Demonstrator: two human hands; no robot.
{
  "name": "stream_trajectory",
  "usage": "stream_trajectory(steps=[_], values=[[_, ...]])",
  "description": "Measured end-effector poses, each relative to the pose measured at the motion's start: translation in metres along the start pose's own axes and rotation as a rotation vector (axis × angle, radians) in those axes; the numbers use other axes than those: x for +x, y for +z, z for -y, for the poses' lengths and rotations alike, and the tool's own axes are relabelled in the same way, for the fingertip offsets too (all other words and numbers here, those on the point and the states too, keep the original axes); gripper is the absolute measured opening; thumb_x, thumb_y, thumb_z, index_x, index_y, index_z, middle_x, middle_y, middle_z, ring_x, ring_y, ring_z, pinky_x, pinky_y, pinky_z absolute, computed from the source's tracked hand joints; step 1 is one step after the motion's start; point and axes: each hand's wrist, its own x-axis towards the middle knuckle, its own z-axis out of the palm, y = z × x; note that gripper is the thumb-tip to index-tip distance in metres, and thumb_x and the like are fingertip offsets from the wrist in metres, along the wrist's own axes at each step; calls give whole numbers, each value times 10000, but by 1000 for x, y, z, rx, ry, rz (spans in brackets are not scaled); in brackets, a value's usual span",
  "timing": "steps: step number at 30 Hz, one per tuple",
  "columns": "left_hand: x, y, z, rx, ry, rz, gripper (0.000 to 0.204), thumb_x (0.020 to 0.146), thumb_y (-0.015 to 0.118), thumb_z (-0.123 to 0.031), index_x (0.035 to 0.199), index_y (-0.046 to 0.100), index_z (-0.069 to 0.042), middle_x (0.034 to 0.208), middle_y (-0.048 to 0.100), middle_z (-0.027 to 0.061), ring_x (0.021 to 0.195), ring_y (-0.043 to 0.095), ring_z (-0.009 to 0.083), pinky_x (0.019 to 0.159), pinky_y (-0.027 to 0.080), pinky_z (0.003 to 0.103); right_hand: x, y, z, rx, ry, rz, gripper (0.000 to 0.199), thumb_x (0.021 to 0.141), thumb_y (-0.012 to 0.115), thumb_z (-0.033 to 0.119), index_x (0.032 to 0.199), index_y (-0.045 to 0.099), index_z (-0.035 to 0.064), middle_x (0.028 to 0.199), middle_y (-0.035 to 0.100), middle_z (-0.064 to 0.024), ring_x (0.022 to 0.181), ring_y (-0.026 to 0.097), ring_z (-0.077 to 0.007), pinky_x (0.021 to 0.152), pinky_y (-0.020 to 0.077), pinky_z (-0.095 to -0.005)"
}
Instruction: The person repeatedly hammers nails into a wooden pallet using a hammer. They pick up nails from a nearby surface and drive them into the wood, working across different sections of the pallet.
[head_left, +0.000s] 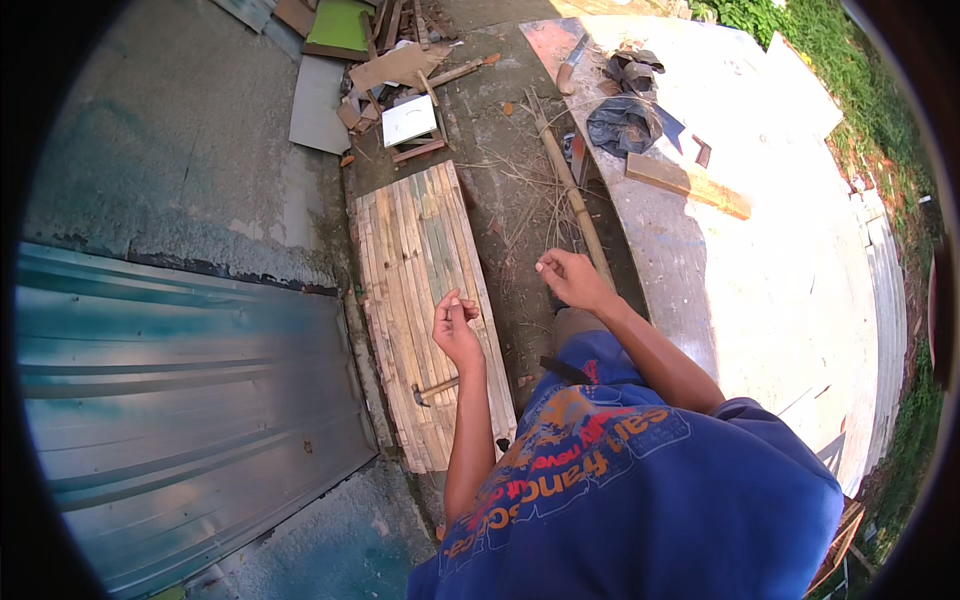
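My left hand (458,330) hovers over a bench-like top of narrow wooden slats (410,270), its fingers curled in toward the thumb. To its right, my right hand (577,280) is raised in front of my body near a bamboo pole (567,185), with thumb and fingertips drawn together. Whatever either hand may hold is too small to make out. A hammer (437,389) with a wooden handle lies on the slats beside my left forearm.
To the right stands a large pale table (670,260) bearing a wooden block (688,185), a dark plastic bag (622,125) and a knife (573,65). Dry twigs (520,200) litter the ground. Scrap wood (400,65) is heaped at the far end; corrugated metal sheeting (190,370) lines the left.
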Motion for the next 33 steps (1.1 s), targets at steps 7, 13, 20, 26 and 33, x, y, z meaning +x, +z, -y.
stream_trajectory(steps=[7, 13, 20, 26, 33], values=[[68, 140, 28, 52, -105, 187, 227, 1040, 580, -151, 1166, 677, 12, 823, 683, 31, 710, 603, 84, 674, 508, 238, 97, -133, -132, -81, 74, -588, 142, 964, 654, 127, 964, 677, -13, 767, 695, -89, 667, 639, -145, 642, 513, -312], [109, 220, 30, 119, -129, 364, 230, 1048, 570, -157, 1173, 670, 8, 843, 694, 35, 727, 609, 82, 691, 511, 241, 202, -218, -222, -106, 368, -828, 191, 890, 702, 181, 919, 707, -8, 793, 726, -171, 766, 719, -327, 740, 558, -422], [133, 238, 34, 188, -172, 316, 238, 1053, 565, -165, 1176, 670, 10, 857, 704, 42, 741, 622, 89, 708, 523, 249, 266, -252, -267, -553, 353, -775, 190, 887, 675, 166, 1010, 709, 25, 998, 675, -231, 978, 654, -411, 856, 526, -466], [131, 248, 47, 134, -224, 213, 233, 1052, 565, -154, 1180, 668, 10, 848, 697, 37, 736, 619, 89, 699, 519, 251, 261, -253, -287, -509, 343, -679, 174, 915, 635, 158, 1008, 660, 13, 1021, 631, -242, 977, 624, -431, 851, 505, -512], [124, 268, 67, 95, -252, 210, 227, 1047, 558, -133, 1182, 665, 15, 858, 699, 41, 737, 621, 89, 691, 505, 246, 262, -262, -296, -587, 166, -675, 139, 968, 575, 130, 957, 620, -1, 950, 658, -230, 915, 635, -439, 792, 503, -512]])
